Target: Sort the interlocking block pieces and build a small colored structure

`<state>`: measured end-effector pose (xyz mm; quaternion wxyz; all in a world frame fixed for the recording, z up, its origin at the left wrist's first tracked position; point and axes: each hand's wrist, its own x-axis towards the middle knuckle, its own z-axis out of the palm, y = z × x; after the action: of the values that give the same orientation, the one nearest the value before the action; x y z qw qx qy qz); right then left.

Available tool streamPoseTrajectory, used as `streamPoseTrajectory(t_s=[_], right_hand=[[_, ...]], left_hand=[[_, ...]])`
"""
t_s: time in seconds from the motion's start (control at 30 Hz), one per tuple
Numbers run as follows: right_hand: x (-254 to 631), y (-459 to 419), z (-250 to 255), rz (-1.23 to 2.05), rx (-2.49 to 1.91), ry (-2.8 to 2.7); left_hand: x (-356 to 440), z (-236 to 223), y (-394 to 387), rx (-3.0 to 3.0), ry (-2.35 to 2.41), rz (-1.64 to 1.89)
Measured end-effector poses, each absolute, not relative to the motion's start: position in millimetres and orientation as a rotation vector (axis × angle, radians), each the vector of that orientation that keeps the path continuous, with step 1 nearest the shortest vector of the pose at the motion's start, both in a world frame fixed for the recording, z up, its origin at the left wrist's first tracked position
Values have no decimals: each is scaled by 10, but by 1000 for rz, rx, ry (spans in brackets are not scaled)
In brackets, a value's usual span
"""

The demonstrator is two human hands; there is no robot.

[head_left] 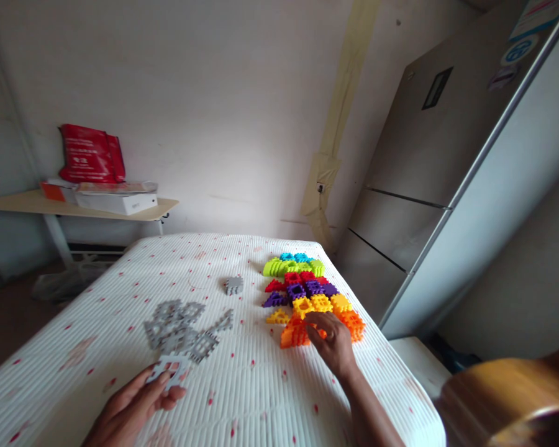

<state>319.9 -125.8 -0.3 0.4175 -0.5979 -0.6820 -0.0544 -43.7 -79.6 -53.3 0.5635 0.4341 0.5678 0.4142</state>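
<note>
My left hand (142, 397) pinches a light grey interlocking tile (170, 370) with square openings, held just in front of a loose heap of grey interlocking tiles (174, 323). My right hand (333, 341) is over the orange interlocking tiles (295, 333), its thumb and index finger curved and apart. Nothing shows between those fingers; whether they touch the orange tiles is unclear. Behind them, yellow tiles (321, 303), purple tiles (295, 292), red tiles (293, 279), lime green tiles (289, 267) and blue tiles (294, 256) are grouped in rows by colour. A small grey stack (233, 285) stands apart, left of the rows.
A white ribbed cover with red specks (242, 397) lies over the table. The tall grey refrigerator (400, 174) stands to the right, near a brown curved chair back (507, 397). At the back left, a side table (23, 203) bears a red bag (90, 155) and a white box (121, 202).
</note>
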Motion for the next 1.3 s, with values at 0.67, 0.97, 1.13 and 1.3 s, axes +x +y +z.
streamPoseTrajectory(t_s=[0.67,0.97,1.13,1.3], right_hand=[[1562,-1182,-27,299,-1179,-2216],[1525,-1107,-220,403,-1139,-2259],[1613,-1093,-218,550,-1079,-2246],[1652,-1073,-214,629,-1147,-2146]], left_hand=[[-264,-361,-944,1276,1117,954],[-239,-390,-991,1283,1049,936],[-298,-471,-939,1338,984,906],[-254,-427,-889,1325,1052,979]])
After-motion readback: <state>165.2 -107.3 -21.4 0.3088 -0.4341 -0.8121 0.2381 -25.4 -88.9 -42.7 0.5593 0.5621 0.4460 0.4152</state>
